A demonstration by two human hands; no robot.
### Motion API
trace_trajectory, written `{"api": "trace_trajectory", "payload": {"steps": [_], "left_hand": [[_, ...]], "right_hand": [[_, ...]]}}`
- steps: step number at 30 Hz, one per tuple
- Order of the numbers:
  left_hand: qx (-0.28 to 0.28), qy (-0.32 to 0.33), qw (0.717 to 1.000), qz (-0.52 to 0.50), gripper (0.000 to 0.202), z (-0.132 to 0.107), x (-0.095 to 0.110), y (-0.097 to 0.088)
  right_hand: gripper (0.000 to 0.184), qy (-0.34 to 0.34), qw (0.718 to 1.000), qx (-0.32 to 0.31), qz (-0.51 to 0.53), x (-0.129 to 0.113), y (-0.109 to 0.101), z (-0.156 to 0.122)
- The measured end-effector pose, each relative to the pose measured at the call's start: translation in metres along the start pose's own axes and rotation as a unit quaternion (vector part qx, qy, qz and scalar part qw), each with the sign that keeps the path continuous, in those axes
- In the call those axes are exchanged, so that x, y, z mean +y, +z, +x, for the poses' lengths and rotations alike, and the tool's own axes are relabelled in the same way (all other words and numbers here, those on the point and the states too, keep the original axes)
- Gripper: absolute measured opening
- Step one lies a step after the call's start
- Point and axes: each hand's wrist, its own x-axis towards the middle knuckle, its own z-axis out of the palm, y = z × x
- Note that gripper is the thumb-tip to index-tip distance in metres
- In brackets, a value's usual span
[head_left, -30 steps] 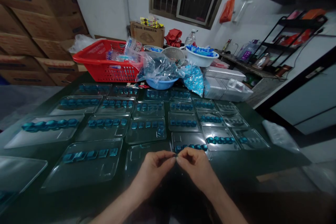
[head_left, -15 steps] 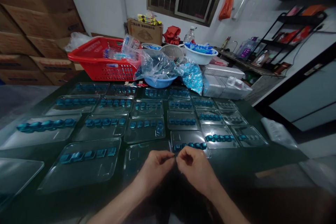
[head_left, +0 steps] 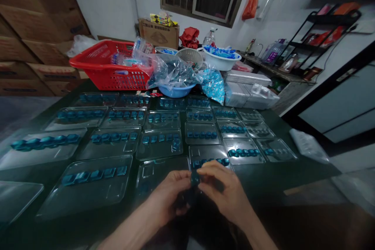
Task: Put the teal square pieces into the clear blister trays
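Note:
My left hand (head_left: pixel 171 191) pinches a small dark-teal piece (head_left: pixel 194 179) between thumb and forefinger, over the table's near edge. At its other side, my right hand (head_left: pixel 227 187) has its bent fingertips on the piece too. How far the fingers cover it is hard to see. Just beyond my hands lies a clear plastic tray (head_left: pixel 202 150) with a row of teal faceted pieces (head_left: pixel 209 162), partly hidden by my right hand. To the left of that, another clear tray (head_left: pixel 162 164) shows no row of pieces in its visible part.
More clear trays with teal rows, such as one tray (head_left: pixel 96 187) at left, cover the dark green table (head_left: pixel 263 183). Behind them stand a red basket (head_left: pixel 117 80), a blue basin (head_left: pixel 175 91), a bag of blue bits (head_left: pixel 213 86) and stacked clear containers (head_left: pixel 249 95). Cardboard boxes (head_left: pixel 38 54) rise at left.
My fingertips were pinched close together; now they are farther apart, with the teal piece showing between them. The right fingers have opened out somewhat. The view has shifted slightly.

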Motion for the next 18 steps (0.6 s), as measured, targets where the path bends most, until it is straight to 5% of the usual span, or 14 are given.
{"api": "trace_trajectory", "payload": {"steps": [18], "left_hand": [[0.018,0.009,0.998,0.057,0.020,0.006,-0.001,0.008]], "right_hand": [[0.012,-0.007,0.999,0.045,0.001,0.011,-0.006,-0.022]]}}
